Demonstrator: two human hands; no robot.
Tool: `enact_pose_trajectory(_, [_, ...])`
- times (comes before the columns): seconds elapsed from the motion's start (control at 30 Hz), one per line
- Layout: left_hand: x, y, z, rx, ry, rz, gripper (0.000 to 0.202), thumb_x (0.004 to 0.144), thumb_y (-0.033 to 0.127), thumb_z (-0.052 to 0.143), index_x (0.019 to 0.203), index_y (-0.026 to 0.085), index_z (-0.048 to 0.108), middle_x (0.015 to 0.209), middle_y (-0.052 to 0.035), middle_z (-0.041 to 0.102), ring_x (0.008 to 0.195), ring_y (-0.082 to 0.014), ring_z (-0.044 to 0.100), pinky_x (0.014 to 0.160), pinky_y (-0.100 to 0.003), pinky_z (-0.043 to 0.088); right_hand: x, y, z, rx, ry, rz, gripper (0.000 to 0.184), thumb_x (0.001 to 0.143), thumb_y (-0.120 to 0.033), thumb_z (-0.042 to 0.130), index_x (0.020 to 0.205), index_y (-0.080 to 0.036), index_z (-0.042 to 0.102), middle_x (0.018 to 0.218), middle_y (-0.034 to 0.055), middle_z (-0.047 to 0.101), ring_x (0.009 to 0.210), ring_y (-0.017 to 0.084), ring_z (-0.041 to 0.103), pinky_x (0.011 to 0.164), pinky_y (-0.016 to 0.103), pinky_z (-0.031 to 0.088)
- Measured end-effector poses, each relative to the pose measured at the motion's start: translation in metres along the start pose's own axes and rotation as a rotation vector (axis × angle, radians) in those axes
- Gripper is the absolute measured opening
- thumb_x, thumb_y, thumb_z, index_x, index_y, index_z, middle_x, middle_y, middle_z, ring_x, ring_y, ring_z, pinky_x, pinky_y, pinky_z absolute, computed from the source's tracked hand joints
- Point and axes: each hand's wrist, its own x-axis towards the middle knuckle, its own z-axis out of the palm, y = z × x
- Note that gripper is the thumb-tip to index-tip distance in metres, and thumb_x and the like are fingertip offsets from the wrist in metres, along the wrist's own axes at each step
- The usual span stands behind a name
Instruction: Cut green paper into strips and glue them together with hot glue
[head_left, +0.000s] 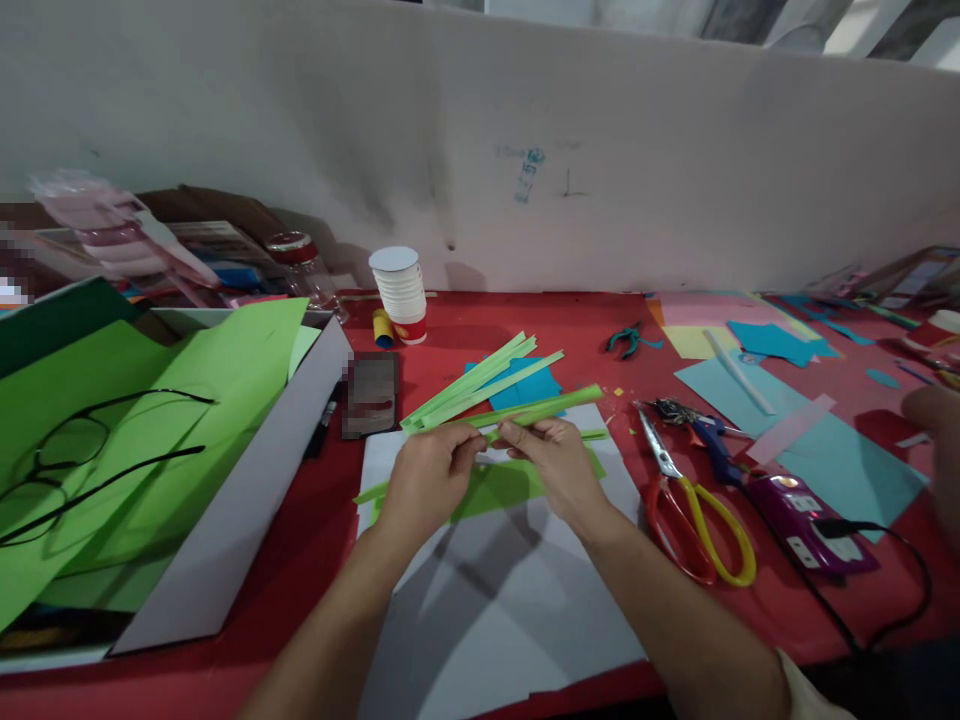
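Note:
My left hand [435, 468] and my right hand [553, 462] meet over a white sheet [495, 610], thumbs and fingertips pinching a green paper strip [551, 406] between them. The strip's free end points up and to the right past my right hand. Under my hands lies a wider piece of green paper [510, 485] on the white sheet. Several folded pale green strips [480, 380] fan out just beyond my left hand, partly over blue paper [529, 383]. How the held strip is folded at my fingertips is too small to tell.
Red-and-yellow-handled scissors [701, 530], a glue gun [712, 445] and a purple power unit [806, 525] with a cable lie right. Left stands a box [247, 500] with green paper and glasses [82, 440]. A paper cup [401, 295] and pliers [632, 341] are behind. Another person's hand [934, 420] shows far right.

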Motion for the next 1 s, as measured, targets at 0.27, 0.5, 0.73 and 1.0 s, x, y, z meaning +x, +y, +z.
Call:
enact_pose_trajectory(0.27, [0.002,-0.006,-0.005,-0.044,-0.001,-0.084,0.025,0.087,0.032,0.049,0.074,0.020,0.068,0.064,-0.0005,0.066,0.058,-0.0130,0.054,0.056,-0.023,0.030,0.005,-0.013,-0.012,0.082,0.184,-0.082,0.020,0.060,-0.036,0.080,0.065,-0.019,0.071,0.061,-0.0014,0.066,0.062,0.013,0.062,0.061,0.025,0.044])
enact_pose_trajectory(0.5, [0.002,-0.003,0.000,-0.078,-0.001,-0.019,0.024,0.086,0.027,0.049,0.074,0.020,0.068,0.069,-0.0009,0.068,0.063,-0.0133,0.056,0.060,-0.023,0.034,-0.001,-0.002,0.001,-0.002,-0.056,0.038,0.023,0.061,-0.039,0.079,0.068,-0.017,0.073,0.062,0.0019,0.069,0.059,0.014,0.062,0.059,0.026,0.045])
enact_pose_trajectory(0.73, [0.006,-0.016,-0.011,-0.043,-0.022,-0.075,0.024,0.083,0.030,0.050,0.073,0.020,0.069,0.061,0.0005,0.066,0.059,-0.0139,0.057,0.058,-0.022,0.036,0.018,-0.025,-0.036,0.188,0.267,-0.064,0.029,0.051,-0.037,0.086,0.065,-0.017,0.070,0.065,0.0015,0.069,0.058,0.012,0.063,0.050,0.020,0.042])
enact_pose_trajectory(1.0, [0.006,-0.021,-0.015,-0.108,-0.010,-0.074,0.027,0.082,0.038,0.051,0.071,0.021,0.067,0.058,0.0008,0.065,0.054,-0.0142,0.058,0.054,-0.022,0.038,0.020,-0.033,-0.041,0.327,0.294,-0.175,0.029,0.057,-0.037,0.082,0.077,-0.021,0.067,0.075,-0.0033,0.069,0.056,0.006,0.059,0.048,0.017,0.038])
